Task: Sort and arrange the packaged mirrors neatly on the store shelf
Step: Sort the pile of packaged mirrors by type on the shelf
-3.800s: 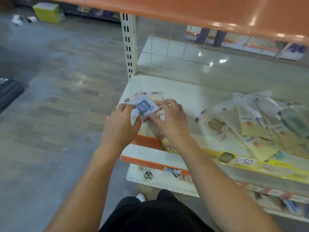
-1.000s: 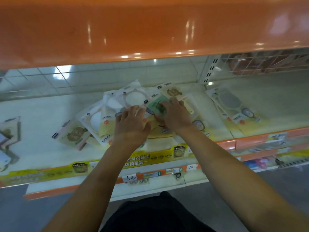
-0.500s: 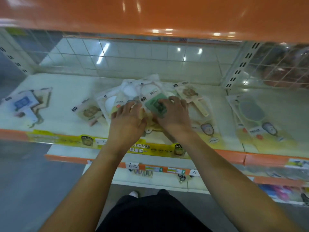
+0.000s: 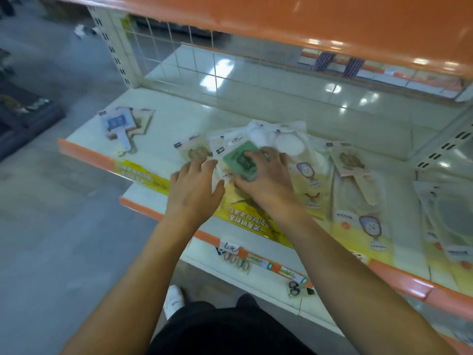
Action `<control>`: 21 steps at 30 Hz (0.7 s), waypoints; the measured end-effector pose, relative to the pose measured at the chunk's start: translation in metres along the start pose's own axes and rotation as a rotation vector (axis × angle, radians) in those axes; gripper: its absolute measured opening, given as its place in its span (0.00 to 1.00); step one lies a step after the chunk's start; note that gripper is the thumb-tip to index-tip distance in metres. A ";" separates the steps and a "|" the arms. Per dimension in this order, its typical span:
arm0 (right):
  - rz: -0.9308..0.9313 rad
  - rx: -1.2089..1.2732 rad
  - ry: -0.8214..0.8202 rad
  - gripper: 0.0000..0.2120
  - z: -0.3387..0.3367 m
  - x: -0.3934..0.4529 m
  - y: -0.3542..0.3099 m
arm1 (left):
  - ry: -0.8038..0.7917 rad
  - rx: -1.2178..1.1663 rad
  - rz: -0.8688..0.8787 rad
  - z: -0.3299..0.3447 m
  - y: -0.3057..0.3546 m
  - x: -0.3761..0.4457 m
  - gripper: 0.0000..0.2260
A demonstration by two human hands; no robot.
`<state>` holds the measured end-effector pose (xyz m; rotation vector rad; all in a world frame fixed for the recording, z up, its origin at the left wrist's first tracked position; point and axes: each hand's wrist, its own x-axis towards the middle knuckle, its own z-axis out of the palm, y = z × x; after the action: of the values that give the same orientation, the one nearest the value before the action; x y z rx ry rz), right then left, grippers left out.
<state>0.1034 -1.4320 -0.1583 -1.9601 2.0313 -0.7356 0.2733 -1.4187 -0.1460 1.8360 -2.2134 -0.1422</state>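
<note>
My right hand [image 4: 266, 175] grips a green packaged mirror [image 4: 239, 160], held over a loose pile of packaged mirrors [image 4: 284, 142] in the middle of the cream shelf [image 4: 179, 116]. Beside it, my left hand [image 4: 194, 188] hovers with relaxed fingers and holds nothing; its fingertips reach a pack with a brown mirror [image 4: 195, 152]. At the shelf's left end lies a small stack topped by a blue handled mirror [image 4: 116, 125]. Long packs with wooden-handled mirrors [image 4: 355, 180] lie to the right.
An orange upper shelf [image 4: 307, 19] overhangs the work area. A wire grid panel [image 4: 163, 47] and a white upright [image 4: 110, 47] close the left back. The shelf's front edge carries a yellow label strip [image 4: 143, 172]. A lower shelf holds scissors [image 4: 294, 288]. Grey floor lies left.
The view has swung left, so the blue mirror stack shows again. My right hand keeps its grip on the green pack and has shifted it left over the pile; my left hand has drawn back slightly.
</note>
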 end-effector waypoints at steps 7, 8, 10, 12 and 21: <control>-0.050 -0.013 0.040 0.28 0.036 0.019 -0.054 | 0.036 -0.051 -0.028 -0.012 -0.063 0.012 0.22; -0.042 -0.013 0.032 0.29 0.043 0.023 -0.064 | 0.033 -0.050 -0.034 -0.014 -0.075 0.015 0.22; -0.038 -0.021 0.021 0.28 0.058 0.030 -0.084 | 0.032 -0.051 -0.055 -0.018 -0.103 0.023 0.22; -0.046 -0.012 0.030 0.28 0.073 0.038 -0.105 | 0.033 -0.050 -0.055 -0.022 -0.131 0.030 0.22; -0.045 -0.023 0.013 0.28 0.136 0.072 -0.199 | 0.063 -0.069 -0.028 -0.039 -0.241 0.050 0.20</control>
<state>0.3370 -1.5260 -0.1617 -2.0249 2.0182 -0.7389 0.5047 -1.5117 -0.1594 1.8101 -2.1146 -0.1615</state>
